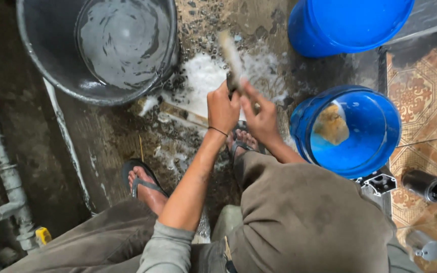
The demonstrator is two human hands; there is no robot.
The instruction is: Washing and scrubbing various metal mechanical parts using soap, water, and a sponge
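The long pale stick-like object (pixel 230 53), blurred, stands at twelve o'clock above my hands over foamy wet floor (pixel 203 81). My left hand (pixel 222 108) and right hand (pixel 260 117) have fingers closed round its dark lower end. I judge it stiff, light, soapy-slick; gripping low suits it.

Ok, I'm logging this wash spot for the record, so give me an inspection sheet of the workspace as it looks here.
Surface: wet, gritty ground with white foam.
Job's things: a blurred, pale long object held in both hands over the foam.
Clutter: grey bucket of water; blue bucket holding a yellowish sponge; second blue tub; black cylinder on the tiles.
Grippers: left hand and right hand both closed on the object.
Cables: nothing seen.
Surroundings: grey pipes at left, patterned tiles at right.
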